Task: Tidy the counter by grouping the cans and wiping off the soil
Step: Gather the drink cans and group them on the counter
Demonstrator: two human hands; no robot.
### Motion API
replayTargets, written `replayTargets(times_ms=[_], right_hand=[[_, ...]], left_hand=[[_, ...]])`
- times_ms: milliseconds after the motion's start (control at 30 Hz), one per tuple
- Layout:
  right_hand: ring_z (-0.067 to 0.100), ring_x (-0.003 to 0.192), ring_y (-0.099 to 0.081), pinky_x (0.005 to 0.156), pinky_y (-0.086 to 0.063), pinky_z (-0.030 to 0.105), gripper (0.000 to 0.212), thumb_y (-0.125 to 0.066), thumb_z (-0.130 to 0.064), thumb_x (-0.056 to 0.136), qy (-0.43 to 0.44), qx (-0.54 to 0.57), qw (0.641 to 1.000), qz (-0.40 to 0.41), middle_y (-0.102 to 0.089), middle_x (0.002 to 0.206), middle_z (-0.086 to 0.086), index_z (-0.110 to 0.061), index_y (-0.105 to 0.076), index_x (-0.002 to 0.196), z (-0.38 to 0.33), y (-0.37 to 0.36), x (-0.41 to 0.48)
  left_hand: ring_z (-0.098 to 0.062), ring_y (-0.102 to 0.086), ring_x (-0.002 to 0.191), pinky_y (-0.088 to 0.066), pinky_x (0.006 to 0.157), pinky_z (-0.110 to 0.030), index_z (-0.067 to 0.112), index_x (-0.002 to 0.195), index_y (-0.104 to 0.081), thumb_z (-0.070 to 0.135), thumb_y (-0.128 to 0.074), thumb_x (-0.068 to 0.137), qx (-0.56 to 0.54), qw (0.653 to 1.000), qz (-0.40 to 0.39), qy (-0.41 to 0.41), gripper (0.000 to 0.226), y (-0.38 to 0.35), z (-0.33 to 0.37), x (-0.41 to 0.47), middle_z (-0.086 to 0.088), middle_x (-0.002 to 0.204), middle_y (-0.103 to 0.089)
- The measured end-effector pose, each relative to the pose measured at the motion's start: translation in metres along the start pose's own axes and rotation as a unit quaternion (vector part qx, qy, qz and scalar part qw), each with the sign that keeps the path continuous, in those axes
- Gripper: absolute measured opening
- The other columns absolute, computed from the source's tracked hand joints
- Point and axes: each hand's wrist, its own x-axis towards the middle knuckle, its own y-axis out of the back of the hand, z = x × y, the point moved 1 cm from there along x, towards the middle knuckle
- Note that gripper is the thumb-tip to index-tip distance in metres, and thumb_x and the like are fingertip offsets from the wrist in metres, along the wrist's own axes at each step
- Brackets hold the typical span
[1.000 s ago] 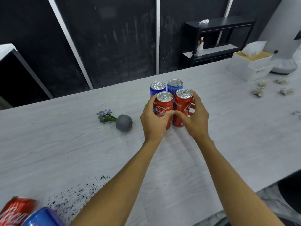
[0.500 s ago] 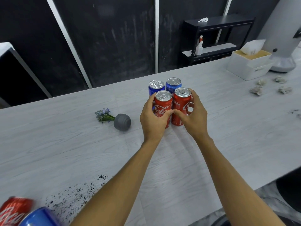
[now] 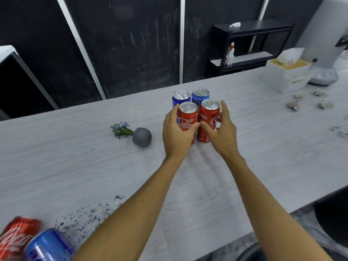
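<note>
Four upright cans stand in a tight cluster mid-counter: two blue cans (image 3: 181,98) (image 3: 200,95) behind, two red cola cans in front. My left hand (image 3: 176,136) wraps the left red can (image 3: 188,114). Around the right red can (image 3: 209,113) my right hand (image 3: 223,133) curls more loosely, thumb on its front and fingers along its right side. My two thumbs nearly meet between the red cans. Dark soil (image 3: 88,215) is scattered near the front left edge. Another red can (image 3: 17,236) and a blue can (image 3: 48,245) sit at the bottom left corner.
A grey round pot with a small flower sprig (image 3: 140,136) lies tipped left of the cluster. A white tissue box (image 3: 286,76) and crumpled tissue wads (image 3: 292,105) are at the far right, with more soil specks (image 3: 339,130) near the right edge.
The cans stay where they were. My right hand's fingers have loosened slightly around the right red can; my left hand keeps its hold.
</note>
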Motion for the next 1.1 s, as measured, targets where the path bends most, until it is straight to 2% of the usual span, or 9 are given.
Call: replayTargets(times_ms=[100, 167, 233, 333, 400, 500, 700, 867, 1100], right_hand=[[0.018, 0.137, -0.039, 0.104, -0.035, 0.034, 0.086, -0.062, -0.046, 0.089, -0.002, -0.003, 1.0, -0.004, -0.033, 0.155, -0.002, -0.033, -0.006, 0.153, 0.002, 0.001, -0.008], [0.017, 0.139, -0.035, 0.101, -0.028, 0.027, 0.084, -0.059, -0.05, 0.09, 0.002, -0.014, 1.0, 0.001, -0.028, 0.157, -0.004, -0.033, -0.006, 0.153, 0.004, 0.001, -0.016], [0.016, 0.141, -0.029, 0.102, -0.022, 0.026, 0.082, -0.056, -0.052, 0.09, 0.009, -0.035, 0.999, 0.001, -0.025, 0.158, -0.004, -0.032, -0.008, 0.153, 0.006, 0.003, -0.025], [0.017, 0.144, -0.025, 0.108, -0.019, 0.03, 0.077, -0.053, -0.053, 0.092, 0.017, -0.082, 0.996, -0.004, -0.023, 0.159, -0.003, -0.031, -0.011, 0.153, 0.004, 0.005, -0.041], [0.018, 0.145, -0.023, 0.115, -0.022, 0.038, 0.074, -0.052, -0.051, 0.093, 0.031, -0.109, 0.994, -0.012, -0.024, 0.159, -0.001, -0.03, -0.014, 0.153, -0.002, 0.007, -0.054], [0.02, 0.145, -0.024, 0.116, -0.026, 0.046, 0.072, -0.051, -0.048, 0.095, 0.057, -0.16, 0.985, -0.03, -0.025, 0.158, 0.002, -0.025, -0.016, 0.153, -0.013, 0.008, -0.076], [0.024, 0.149, -0.006, 0.117, -0.018, 0.052, 0.067, -0.039, -0.051, 0.098, 0.067, -0.315, 0.94, -0.116, -0.009, 0.162, 0.003, -0.024, -0.014, 0.154, -0.038, -0.006, -0.117], [0.026, 0.149, -0.002, 0.118, -0.014, 0.053, 0.065, -0.033, -0.055, 0.098, 0.095, -0.371, 0.907, -0.177, -0.006, 0.162, 0.005, -0.025, -0.017, 0.154, -0.066, -0.034, -0.149], [0.025, 0.149, 0.001, 0.116, -0.009, 0.053, 0.065, -0.028, -0.057, 0.098, 0.18, -0.397, 0.868, -0.238, -0.005, 0.163, 0.004, -0.025, -0.018, 0.153, -0.109, -0.078, -0.197]], left_hand=[[-0.015, -0.041, 0.134, -0.034, 0.1, -0.027, 0.025, 0.147, -0.031, 0.05, -0.071, 0.079, 0.032, 0.999, -0.011, 0.001, 0.082, 0.004, -0.003, -0.004, 0.003, 0.148, -0.042], [-0.016, -0.036, 0.137, -0.034, 0.105, -0.033, 0.026, 0.149, -0.027, 0.054, -0.067, 0.081, 0.049, 0.999, -0.022, 0.001, 0.083, 0.009, -0.006, -0.008, 0.003, 0.151, -0.037], [-0.017, -0.031, 0.141, -0.033, 0.11, -0.04, 0.027, 0.15, -0.024, 0.058, -0.062, 0.082, 0.069, 0.997, -0.04, -0.005, 0.084, 0.017, -0.007, -0.014, 0.003, 0.155, -0.032], [-0.019, -0.019, 0.146, -0.024, 0.116, -0.047, 0.026, 0.152, -0.021, 0.062, -0.053, 0.086, 0.128, 0.988, -0.076, -0.034, 0.082, 0.03, -0.009, -0.022, 0.001, 0.159, -0.023], [-0.02, -0.012, 0.148, -0.018, 0.118, -0.05, 0.025, 0.152, -0.021, 0.062, -0.048, 0.089, 0.175, 0.978, -0.103, -0.045, 0.078, 0.04, -0.011, -0.026, 0.001, 0.16, -0.017], [-0.019, -0.004, 0.149, -0.007, 0.12, -0.046, 0.024, 0.152, -0.02, 0.06, -0.041, 0.093, 0.236, 0.959, -0.145, -0.062, 0.072, 0.058, -0.017, -0.033, 0.0, 0.162, -0.012], [-0.02, 0.004, 0.149, 0.005, 0.117, -0.042, 0.024, 0.153, -0.015, 0.057, -0.032, 0.097, 0.349, 0.907, -0.218, -0.087, 0.067, 0.104, -0.022, -0.053, 0.0, 0.162, -0.002], [-0.019, 0.007, 0.149, 0.008, 0.118, -0.045, 0.025, 0.154, -0.01, 0.057, -0.025, 0.099, 0.398, 0.877, -0.255, -0.086, 0.066, 0.166, -0.03, -0.073, -0.001, 0.162, 0.004], [-0.021, 0.008, 0.148, 0.006, 0.118, -0.046, 0.024, 0.154, -0.009, 0.056, -0.025, 0.099, 0.457, 0.853, -0.24, -0.07, 0.066, 0.261, -0.044, -0.096, -0.002, 0.162, 0.002]])
